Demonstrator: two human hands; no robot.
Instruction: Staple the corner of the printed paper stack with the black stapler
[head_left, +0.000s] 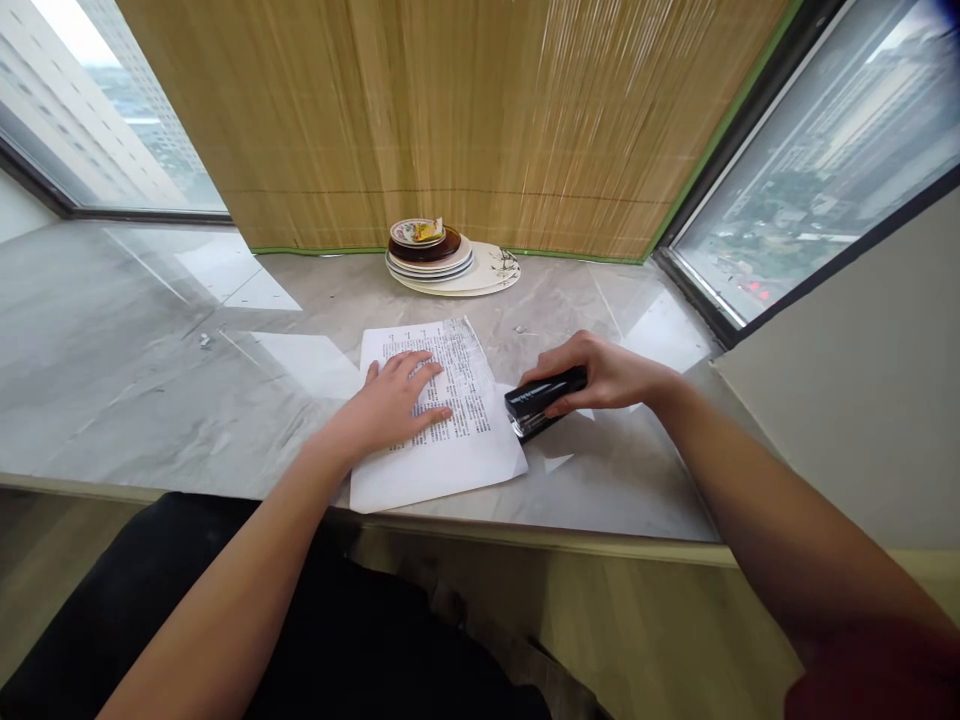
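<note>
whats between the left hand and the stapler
In the head view, the printed paper lies between them: the left hand rests on it, and the black stapler is at its right edge.

Toward the front edge of the ledge [150, 390] were one left hand [401, 400], one right hand [611, 372], one stapler [541, 394] and one topmost sheet [450, 468]; along its back edge stood one plate pile [442, 266], its plates too overlapped to count, and one packet [428, 232]; beyond were one blind [450, 120] and two windows [825, 180].

I seem to be in a home, high up: blind [465, 120], plates [430, 264], stone sill [135, 390], windows [832, 170] facing buildings [71, 120].
</note>
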